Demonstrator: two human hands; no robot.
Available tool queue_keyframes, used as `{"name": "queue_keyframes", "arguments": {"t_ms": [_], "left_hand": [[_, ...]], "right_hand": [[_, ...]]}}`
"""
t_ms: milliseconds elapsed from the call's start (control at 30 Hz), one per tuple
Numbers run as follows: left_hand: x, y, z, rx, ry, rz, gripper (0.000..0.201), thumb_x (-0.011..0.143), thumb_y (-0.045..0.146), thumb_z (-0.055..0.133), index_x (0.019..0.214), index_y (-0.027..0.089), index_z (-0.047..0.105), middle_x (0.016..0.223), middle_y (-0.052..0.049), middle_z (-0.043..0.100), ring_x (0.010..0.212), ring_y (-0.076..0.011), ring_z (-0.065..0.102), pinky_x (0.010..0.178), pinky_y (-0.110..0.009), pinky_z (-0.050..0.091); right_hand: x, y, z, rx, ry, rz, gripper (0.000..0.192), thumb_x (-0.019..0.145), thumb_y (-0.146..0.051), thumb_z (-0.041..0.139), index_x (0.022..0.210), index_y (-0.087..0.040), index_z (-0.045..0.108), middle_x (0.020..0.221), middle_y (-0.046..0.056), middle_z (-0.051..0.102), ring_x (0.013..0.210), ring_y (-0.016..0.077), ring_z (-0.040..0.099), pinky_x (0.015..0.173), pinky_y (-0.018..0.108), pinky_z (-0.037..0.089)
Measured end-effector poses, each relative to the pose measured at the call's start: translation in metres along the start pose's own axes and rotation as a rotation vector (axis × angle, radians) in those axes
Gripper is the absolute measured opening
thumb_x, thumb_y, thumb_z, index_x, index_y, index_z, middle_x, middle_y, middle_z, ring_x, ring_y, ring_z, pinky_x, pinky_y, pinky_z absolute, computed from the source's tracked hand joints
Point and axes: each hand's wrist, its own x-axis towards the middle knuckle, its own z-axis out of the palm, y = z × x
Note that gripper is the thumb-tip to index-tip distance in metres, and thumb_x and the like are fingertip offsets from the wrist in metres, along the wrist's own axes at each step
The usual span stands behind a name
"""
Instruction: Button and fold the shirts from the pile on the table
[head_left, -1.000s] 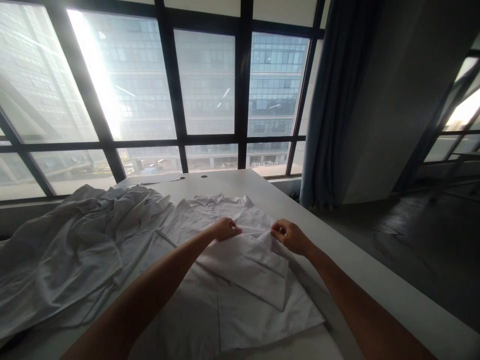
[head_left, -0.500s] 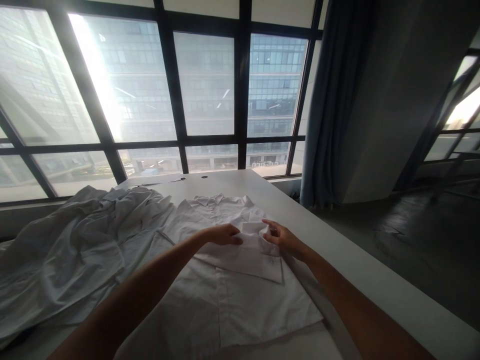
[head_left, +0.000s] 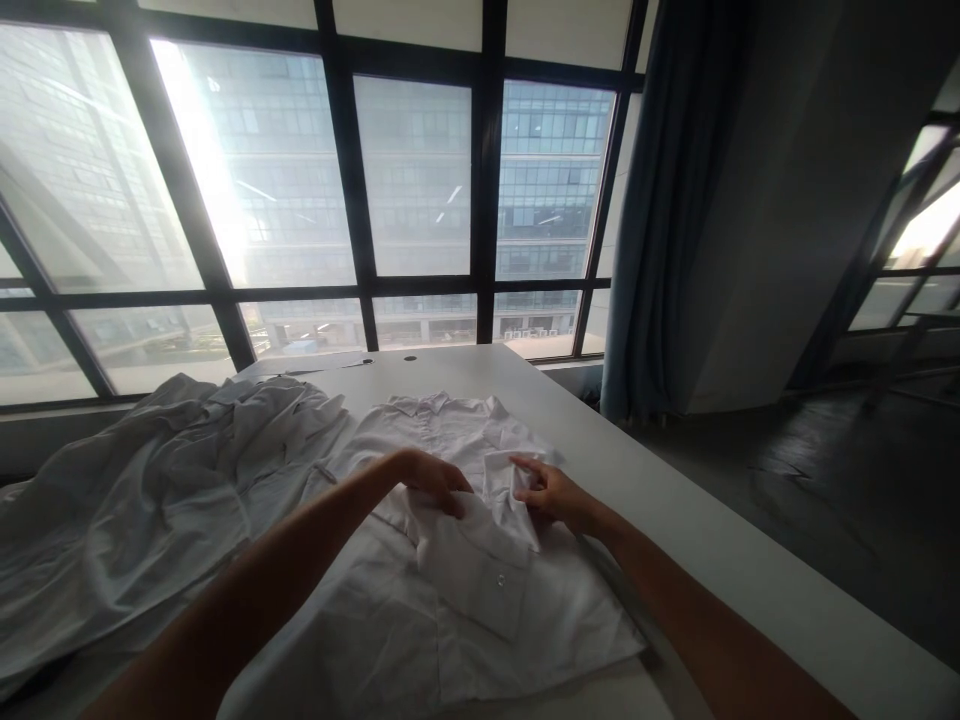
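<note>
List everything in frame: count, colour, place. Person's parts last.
shirt: 1, white, flat on the table in front, collar at the far end
sleeve: 1, white, folded across the shirt, buttoned cuff toward the camera
pile of garments: 1, white, crumpled, left part of the table
table: 1, white, runs from the window toward the camera
window: 1, dark frames, behind the table
curtain: 1, blue-grey, right of the window
floor: dark, right
left hand: 1, pressing on the sleeve
right hand: 1, pinching the sleeve's bunched fabric
</note>
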Motion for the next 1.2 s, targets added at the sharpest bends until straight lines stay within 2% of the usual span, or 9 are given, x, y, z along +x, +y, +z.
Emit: {"name": "queue_keyframes", "arguments": {"t_ms": [133, 200, 267, 400, 500, 667, 767, 1000, 1200], "left_hand": [[-0.003, -0.009, -0.011, 0.149, 0.185, 0.147, 0.038, 0.075, 0.043, 0.078, 0.107, 0.023, 0.074, 0.107, -0.003, 0.075, 0.095, -0.0211, 0.068, 0.084, -0.031, 0.054], [-0.010, -0.025, -0.031, 0.241, 0.562, 0.146, 0.033, 0.092, 0.042, 0.060, 0.112, 0.019, 0.072, 0.114, -0.006, 0.073, 0.100, -0.0179, 0.066, 0.089, -0.027, 0.050], [-0.023, -0.050, -0.054, 0.367, 0.999, -0.100, 0.040, 0.100, 0.043, 0.044, 0.110, 0.016, 0.071, 0.111, -0.008, 0.073, 0.100, -0.0178, 0.065, 0.089, -0.026, 0.047], [-0.053, -0.109, -0.092, 0.376, 1.267, -0.437, 0.046, 0.098, 0.042, 0.046, 0.107, 0.002, 0.066, 0.119, -0.025, 0.065, 0.110, -0.0342, 0.059, 0.092, -0.042, 0.044], [-0.062, -0.141, -0.107, 0.340, 1.307, -0.571, 0.050, 0.091, 0.047, 0.057, 0.107, 0.001, 0.064, 0.123, -0.029, 0.062, 0.112, -0.0380, 0.057, 0.090, -0.044, 0.044], [-0.054, -0.163, -0.119, 0.284, 1.305, -0.590, 0.037, 0.093, 0.040, 0.053, 0.104, 0.006, 0.064, 0.108, -0.018, 0.070, 0.098, -0.0265, 0.061, 0.082, -0.034, 0.045], [-0.054, -0.167, -0.128, 0.272, 1.321, -0.587, 0.036, 0.098, 0.033, 0.045, 0.109, 0.003, 0.062, 0.105, -0.017, 0.069, 0.092, -0.0216, 0.060, 0.077, -0.029, 0.043], [-0.066, -0.172, -0.134, 0.282, 1.296, -0.583, 0.025, 0.096, 0.024, 0.048, 0.102, 0.005, 0.063, 0.094, -0.012, 0.067, 0.084, -0.0174, 0.057, 0.073, -0.025, 0.040], [-0.072, -0.165, -0.130, 0.267, 1.242, -0.614, 0.051, 0.084, 0.052, 0.067, 0.097, 0.002, 0.064, 0.085, -0.013, 0.067, 0.084, -0.0248, 0.060, 0.072, -0.030, 0.043]], "right_hand": [[0.002, -0.004, -0.015, -0.171, 0.216, -0.030, 0.048, 0.083, -0.019, 0.060, 0.130, -0.015, 0.059, 0.073, -0.001, 0.063, 0.061, 0.0124, 0.059, 0.061, 0.023, 0.051], [-0.001, -0.008, -0.027, -0.419, 0.385, 0.003, 0.043, 0.084, -0.024, 0.061, 0.127, -0.016, 0.062, 0.073, 0.003, 0.066, 0.068, 0.0176, 0.062, 0.064, 0.027, 0.050], [-0.007, -0.013, -0.032, -0.694, 0.500, -0.019, 0.033, 0.084, -0.032, 0.065, 0.113, -0.018, 0.070, 0.078, 0.009, 0.069, 0.079, 0.0233, 0.065, 0.070, 0.031, 0.049], [-0.021, -0.025, -0.008, -0.855, 0.227, -0.223, 0.030, 0.085, -0.049, 0.064, 0.082, -0.021, 0.075, 0.087, 0.011, 0.071, 0.082, 0.0242, 0.065, 0.072, 0.031, 0.046], [-0.028, -0.027, 0.022, -0.891, -0.084, -0.229, 0.033, 0.076, -0.054, 0.071, 0.079, -0.021, 0.073, 0.088, 0.008, 0.070, 0.078, 0.0233, 0.063, 0.069, 0.031, 0.045], [-0.033, -0.027, 0.043, -0.963, -0.079, -0.164, 0.022, 0.072, -0.037, 0.075, 0.078, -0.018, 0.066, 0.096, 0.010, 0.065, 0.084, 0.0246, 0.061, 0.071, 0.033, 0.047], [-0.035, -0.028, 0.036, -0.821, -0.203, -0.094, 0.021, 0.078, -0.031, 0.068, 0.068, -0.017, 0.055, 0.084, 0.007, 0.061, 0.076, 0.0205, 0.061, 0.066, 0.029, 0.048], [-0.034, -0.017, -0.003, -0.172, -0.603, 0.271, 0.062, 0.068, -0.056, 0.077, 0.106, -0.019, 0.045, 0.063, -0.004, 0.060, 0.044, 0.0104, 0.056, 0.041, 0.018, 0.044], [-0.031, -0.011, -0.006, -0.325, -0.505, 0.322, 0.060, 0.067, -0.056, 0.080, 0.104, -0.017, 0.051, 0.073, -0.002, 0.059, 0.050, 0.0100, 0.058, 0.040, 0.017, 0.044]]}}
